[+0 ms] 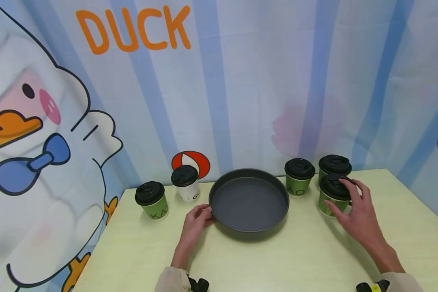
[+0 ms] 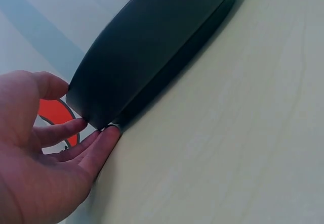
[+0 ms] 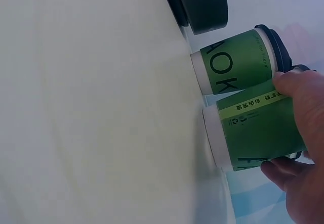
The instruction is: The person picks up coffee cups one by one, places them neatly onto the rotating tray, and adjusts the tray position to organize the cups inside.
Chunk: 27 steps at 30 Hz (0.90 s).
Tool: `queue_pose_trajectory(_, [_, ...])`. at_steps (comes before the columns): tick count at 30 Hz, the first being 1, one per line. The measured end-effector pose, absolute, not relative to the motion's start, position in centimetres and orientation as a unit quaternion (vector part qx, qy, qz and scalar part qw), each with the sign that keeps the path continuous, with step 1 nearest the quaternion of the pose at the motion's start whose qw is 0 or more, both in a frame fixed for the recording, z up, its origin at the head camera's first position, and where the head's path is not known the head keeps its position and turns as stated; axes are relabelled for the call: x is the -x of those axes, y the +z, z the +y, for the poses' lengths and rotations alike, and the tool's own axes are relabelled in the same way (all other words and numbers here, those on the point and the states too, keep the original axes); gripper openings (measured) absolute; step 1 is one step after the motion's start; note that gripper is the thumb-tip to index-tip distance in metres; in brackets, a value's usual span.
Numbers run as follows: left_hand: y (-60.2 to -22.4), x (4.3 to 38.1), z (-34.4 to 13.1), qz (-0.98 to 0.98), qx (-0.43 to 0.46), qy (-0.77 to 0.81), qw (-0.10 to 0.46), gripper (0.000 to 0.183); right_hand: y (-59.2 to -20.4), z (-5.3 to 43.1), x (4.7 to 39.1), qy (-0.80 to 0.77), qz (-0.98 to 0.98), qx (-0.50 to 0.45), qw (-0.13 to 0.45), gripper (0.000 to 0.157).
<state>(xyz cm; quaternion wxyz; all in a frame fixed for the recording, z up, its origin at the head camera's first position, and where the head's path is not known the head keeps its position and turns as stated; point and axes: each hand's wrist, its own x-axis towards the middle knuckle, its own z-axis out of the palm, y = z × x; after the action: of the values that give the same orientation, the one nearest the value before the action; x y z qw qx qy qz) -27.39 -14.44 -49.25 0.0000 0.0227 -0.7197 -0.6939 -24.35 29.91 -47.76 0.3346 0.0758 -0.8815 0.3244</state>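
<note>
A round dark grey baking pan [image 1: 248, 202] is at the middle of the table. My left hand [image 1: 195, 227] grips its left edge; in the left wrist view the thumb touches the pan's side [image 2: 147, 47] and the other fingers lie low at its bottom edge. To the right, my right hand [image 1: 361, 221] holds a green paper cup [image 1: 326, 202] with a black lid, thumb on one side and fingers on the other. In the right wrist view this cup [image 3: 263, 128] stands upright on the table, its lid mostly hidden by the hand.
Two more green lidded cups, one at the back [image 1: 300, 178] and one behind the held cup [image 1: 333, 163], stand on the right. On the left are a green cup [image 1: 156, 209] and a white cup [image 1: 187, 191], both black-lidded. A duck-print curtain [image 1: 248, 101] hangs behind the table.
</note>
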Motion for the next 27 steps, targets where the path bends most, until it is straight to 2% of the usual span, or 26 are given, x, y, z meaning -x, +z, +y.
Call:
queue_pose_trajectory(8, [-49.4, 27.0, -14.8, -0.716, -0.028, -0.698, -0.003, 0.044, -48.2, 30.0, 24.9, 0.329, -0.883, -0.081, 0.325, 0.084])
queue_pose_trajectory(14, [-49.1, 27.2, -14.9, -0.713, -0.038, -0.700, -0.005, 0.044, -47.8, 30.0, 25.3, 0.328, -0.886, -0.078, 0.317, 0.084])
queue_pose_trajectory(27, [-49.1, 27.4, -14.6, -0.707, -0.029, -0.706, -0.019, 0.046, -43.8, 28.0, 23.4, 0.363, -0.871, -0.099, 0.316, 0.086])
